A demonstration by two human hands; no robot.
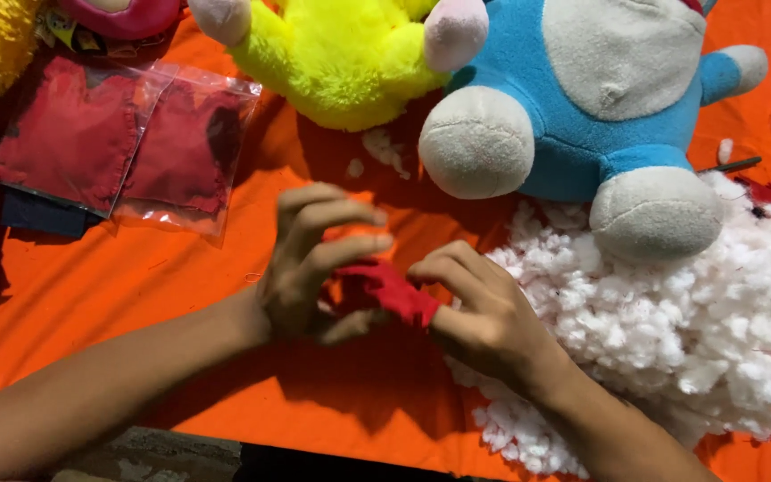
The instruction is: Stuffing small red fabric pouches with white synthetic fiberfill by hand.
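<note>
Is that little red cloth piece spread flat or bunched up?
Bunched up: the red cloth piece is crumpled and pinched between the left hand and right hand.

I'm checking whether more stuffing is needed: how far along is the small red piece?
Looks done: the blue plush toy and yellow plush toy are stuffed full. In hand: the left hand and right hand pinch a flat-looking red fabric piece. Left: the white stuffing heap lies beside it; more red pieces remain bagged.

Clear plastic packets, upper left
Two flat transparent bags [131, 138] of red fabric overlap on the orange cloth [225, 286].
</note>
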